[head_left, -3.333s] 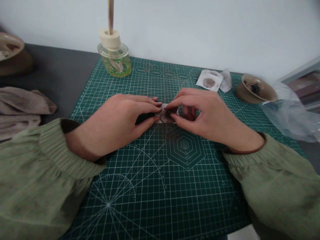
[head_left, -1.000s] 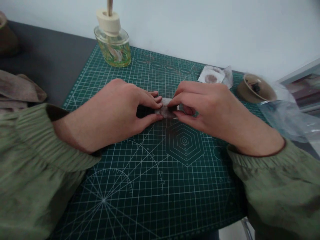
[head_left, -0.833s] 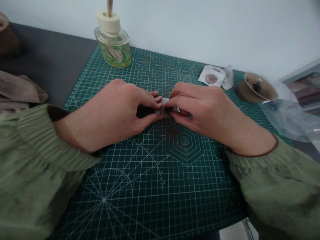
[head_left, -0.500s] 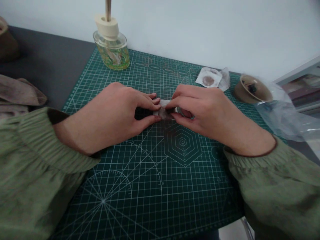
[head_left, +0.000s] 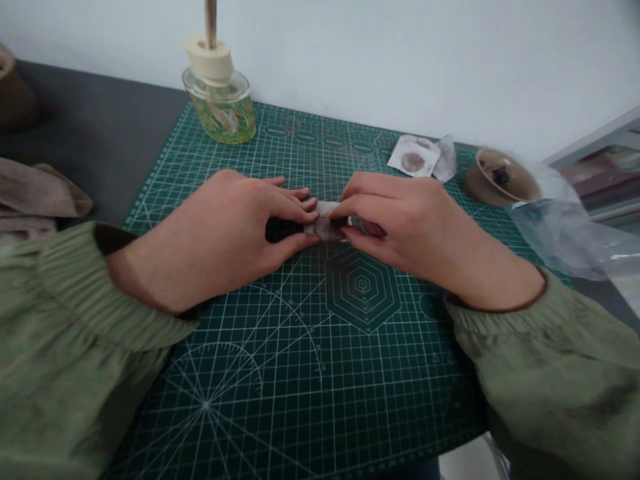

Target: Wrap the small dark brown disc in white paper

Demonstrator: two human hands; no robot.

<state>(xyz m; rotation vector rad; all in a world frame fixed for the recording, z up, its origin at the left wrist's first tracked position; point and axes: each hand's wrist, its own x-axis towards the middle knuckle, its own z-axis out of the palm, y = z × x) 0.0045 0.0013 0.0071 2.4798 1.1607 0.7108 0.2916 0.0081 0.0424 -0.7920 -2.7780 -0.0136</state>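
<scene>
While the left hand (head_left: 235, 227) lies across the mat (head_left: 380, 373) with its fingertips and thumb on the left end of a small piece of paper (head_left: 327, 229), the right hand (head_left: 405, 210) bends over the right end of that paper. The paper sits on the mat near the middle of the frame, whitish with a dark smudge. The left fingers stand apart from the thumb, a dark gap between them. The right thumb and forefinger come close over the paper; whether they are clamped on it cannot be told.

Green sleeves (head_left: 90, 347) cover both forearms. At upper left, a glass bottle (head_left: 223, 113) holding thin sticks (head_left: 211, 23) stands on the mat's far corner. A pot (head_left: 15, 97) and a crumpled cloth (head_left: 40, 190) rest on the grey desk (head_left: 115, 100) at the left edge. At upper right lie a stained white square (head_left: 414, 157), a crumpled scrap (head_left: 446, 160) touching it, a brown bowl (head_left: 480, 191) containing something dark, and a plastic bag (head_left: 565, 233) beside the bowl.
</scene>
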